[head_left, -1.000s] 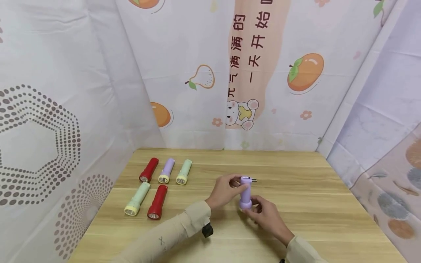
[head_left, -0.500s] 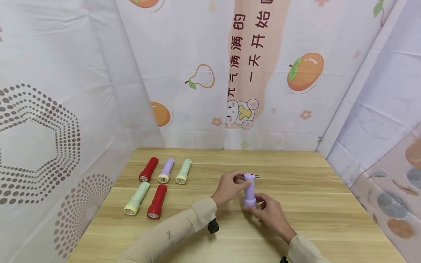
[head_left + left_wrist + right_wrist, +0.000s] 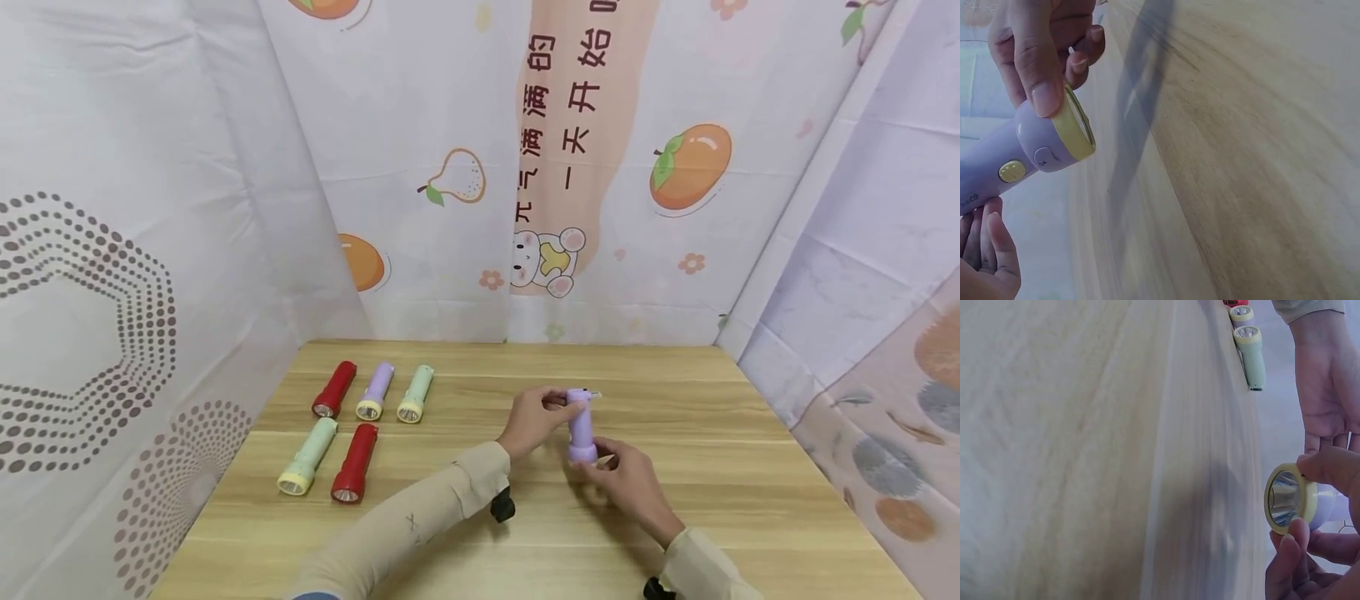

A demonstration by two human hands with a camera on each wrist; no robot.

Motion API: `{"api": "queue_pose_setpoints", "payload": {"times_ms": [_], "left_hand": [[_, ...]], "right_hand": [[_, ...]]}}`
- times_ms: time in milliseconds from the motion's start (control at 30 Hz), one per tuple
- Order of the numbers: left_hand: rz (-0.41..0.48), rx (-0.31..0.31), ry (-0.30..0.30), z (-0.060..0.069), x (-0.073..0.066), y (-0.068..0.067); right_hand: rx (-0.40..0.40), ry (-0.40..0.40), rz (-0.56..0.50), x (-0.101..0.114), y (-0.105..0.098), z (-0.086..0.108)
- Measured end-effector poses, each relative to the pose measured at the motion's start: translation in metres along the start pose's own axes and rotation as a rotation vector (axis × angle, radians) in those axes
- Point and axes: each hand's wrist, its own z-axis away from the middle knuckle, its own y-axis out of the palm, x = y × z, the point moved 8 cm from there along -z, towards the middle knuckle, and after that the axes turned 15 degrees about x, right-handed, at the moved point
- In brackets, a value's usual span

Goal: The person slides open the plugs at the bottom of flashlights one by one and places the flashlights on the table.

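A purple flashlight is held between both hands above the right half of the table, tail up and lens end down. My left hand pinches it near the tail, where metal plug prongs stick out to the right. My right hand grips the wide head with thumb and fingers. In the left wrist view, the yellow rim and yellow switch show. The right wrist view shows the reflector behind its lens, facing the camera side.
To the left lie several flashlights on the wooden table: two red ones, another purple one, and two light-green ones. Patterned cloth hangs behind and at both sides.
Both hands and the purple flashlight have shifted right and slightly farther back. Their grips look much the same. The flashlights lying on the table stay put.
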Motion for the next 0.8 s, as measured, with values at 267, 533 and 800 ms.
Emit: {"api": "queue_pose_setpoints", "payload": {"times_ms": [267, 533, 800], "left_hand": [[-0.015, -0.005, -0.007, -0.014, 0.000, 0.010], [-0.020, 0.029, -0.011, -0.024, -0.001, 0.027], [-0.009, 0.051, -0.009, -0.038, 0.002, 0.042]], "right_hand": [[-0.017, 0.036, 0.024, -0.006, -0.009, -0.002], [-0.020, 0.072, 0.008, -0.020, -0.016, 0.002], [-0.030, 0.073, 0.033, -0.028, -0.028, 0.001]]}}
